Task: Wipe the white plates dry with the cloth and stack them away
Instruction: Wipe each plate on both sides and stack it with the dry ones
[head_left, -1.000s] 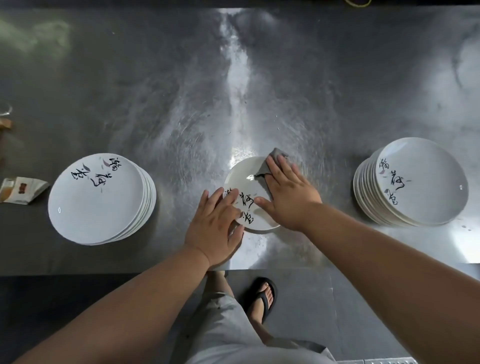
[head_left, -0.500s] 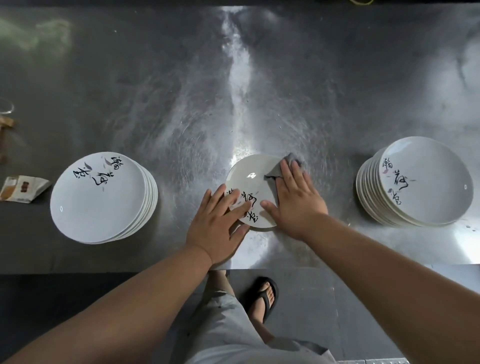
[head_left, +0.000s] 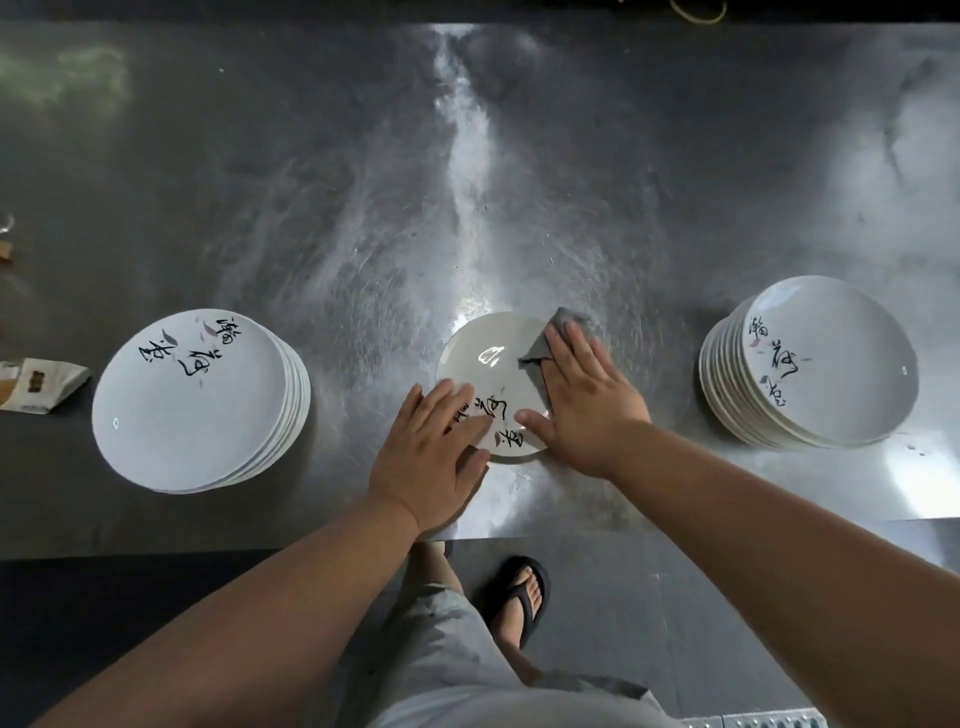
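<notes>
A single white plate (head_left: 480, 358) with black brush lettering lies flat on the steel table (head_left: 363, 208), near its front edge. My right hand (head_left: 587, 400) presses a grey cloth (head_left: 545, 340) flat on the plate's right side, fingers straight. My left hand (head_left: 431, 447) rests with straight fingers on the plate's near-left rim, holding it steady. A stack of white plates (head_left: 192, 400) stands at the left. Another stack of white plates (head_left: 815, 364) stands at the right, slightly tilted.
A small paper packet (head_left: 41, 387) lies at the table's left edge. The table's front edge runs just below my hands. Below it I see my leg in grey shorts (head_left: 452, 649) and a foot in a black sandal (head_left: 519, 597) on the floor.
My right hand has slid the cloth from the plate's middle toward its right and far rim. My left hand has stayed on the near-left rim.
</notes>
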